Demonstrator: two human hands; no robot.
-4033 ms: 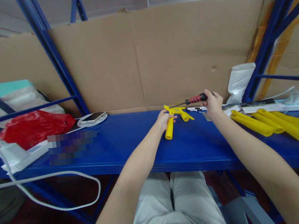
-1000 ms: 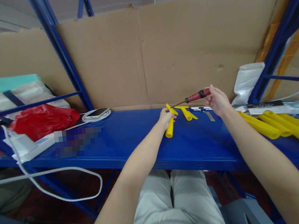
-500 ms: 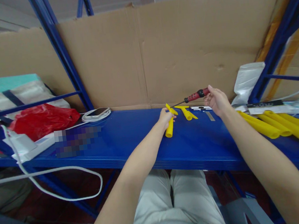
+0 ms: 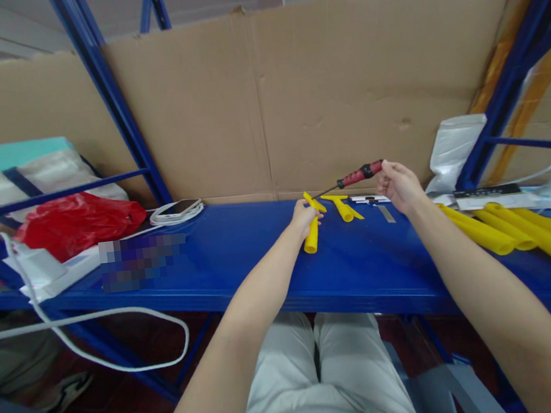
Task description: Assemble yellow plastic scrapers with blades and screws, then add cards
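Observation:
My left hand (image 4: 304,216) is closed around a yellow plastic piece with a tube-shaped handle (image 4: 311,239), held over the blue tabletop. In my right hand (image 4: 399,186), the fingers pinch the back end of a red and black screwdriver (image 4: 360,174). Its thin shaft slopes down left, and the tip meets the top of the yellow piece; exactly where it sits there is too small to tell. Just right of my left hand lies a second yellow piece (image 4: 344,210) of similar form. A flat metal strip (image 4: 386,214) rests below my right hand.
Several yellow tubes (image 4: 531,230) lie at the right of the blue table (image 4: 241,257). A phone (image 4: 181,207) sits on a coiled white cable at the left back, near a red plastic bag (image 4: 80,215). A cardboard sheet (image 4: 331,87) stands behind. A white cable (image 4: 118,310) loops in front.
The screwdriver and my right hand have shifted very slightly, with the handle a touch lower and to the left. My left hand keeps its hold on the yellow piece.

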